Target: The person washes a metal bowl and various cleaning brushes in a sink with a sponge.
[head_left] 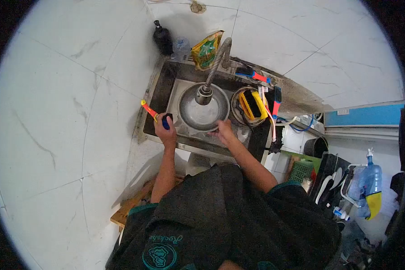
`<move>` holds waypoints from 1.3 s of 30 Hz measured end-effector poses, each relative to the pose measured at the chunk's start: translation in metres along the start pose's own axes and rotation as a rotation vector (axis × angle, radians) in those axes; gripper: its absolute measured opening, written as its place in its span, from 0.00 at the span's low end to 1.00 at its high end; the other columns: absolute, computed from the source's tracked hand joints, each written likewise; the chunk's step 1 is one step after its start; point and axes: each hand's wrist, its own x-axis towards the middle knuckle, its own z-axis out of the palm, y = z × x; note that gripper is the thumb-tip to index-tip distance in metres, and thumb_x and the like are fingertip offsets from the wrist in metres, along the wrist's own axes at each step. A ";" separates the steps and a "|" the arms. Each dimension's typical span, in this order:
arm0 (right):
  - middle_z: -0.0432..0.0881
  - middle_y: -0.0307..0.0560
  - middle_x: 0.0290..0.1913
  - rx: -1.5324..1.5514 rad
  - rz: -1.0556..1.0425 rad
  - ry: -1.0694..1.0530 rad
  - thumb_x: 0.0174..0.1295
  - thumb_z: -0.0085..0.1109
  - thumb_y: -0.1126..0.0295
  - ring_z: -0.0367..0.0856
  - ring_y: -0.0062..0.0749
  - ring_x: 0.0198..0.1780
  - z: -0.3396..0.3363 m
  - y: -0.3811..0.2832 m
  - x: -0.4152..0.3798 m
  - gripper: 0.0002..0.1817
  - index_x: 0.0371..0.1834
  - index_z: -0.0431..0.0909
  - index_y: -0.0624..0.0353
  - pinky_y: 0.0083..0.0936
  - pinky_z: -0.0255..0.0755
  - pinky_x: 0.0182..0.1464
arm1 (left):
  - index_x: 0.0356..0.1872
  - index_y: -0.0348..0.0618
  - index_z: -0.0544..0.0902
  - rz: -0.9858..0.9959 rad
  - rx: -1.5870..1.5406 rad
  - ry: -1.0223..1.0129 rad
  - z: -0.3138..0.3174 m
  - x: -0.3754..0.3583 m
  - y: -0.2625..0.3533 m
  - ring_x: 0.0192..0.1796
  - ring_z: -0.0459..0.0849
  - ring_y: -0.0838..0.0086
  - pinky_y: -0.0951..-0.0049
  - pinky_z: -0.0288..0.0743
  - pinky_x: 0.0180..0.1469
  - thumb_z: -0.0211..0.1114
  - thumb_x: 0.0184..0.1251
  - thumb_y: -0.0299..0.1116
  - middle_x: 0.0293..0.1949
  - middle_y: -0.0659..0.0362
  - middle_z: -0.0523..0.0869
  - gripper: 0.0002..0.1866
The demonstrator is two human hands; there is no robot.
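Note:
My left hand (166, 130) is wrapped round a brush (150, 111) with an orange and yellow handle and a dark blue head, over the sink's left edge. With its fingers at the near right rim of a round metal basin (191, 113), my right hand (225, 131) grips the basin. The basin lies in the metal sink (170, 77), beneath the head of the flexible faucet (204, 95). Right of it, a yellow brush with black bristles (253, 104) rests on another round vessel.
Behind the sink stand a dark bottle (162, 39) and a green and yellow pouch (207, 51). Red-handled brushes (259, 77) lie along the right ledge. Farther right are a green basket (301, 171) and a blue water bottle (370, 180). White tiled walls enclose the corner.

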 end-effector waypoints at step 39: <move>0.77 0.63 0.50 -0.716 -0.403 0.215 0.57 0.49 0.76 0.80 0.57 0.50 0.040 -0.018 0.028 0.29 0.64 0.56 0.69 0.45 0.83 0.40 | 0.44 0.39 0.78 -0.013 -0.018 0.013 0.001 0.000 -0.001 0.43 0.79 0.53 0.59 0.72 0.47 0.59 0.66 0.32 0.40 0.49 0.81 0.10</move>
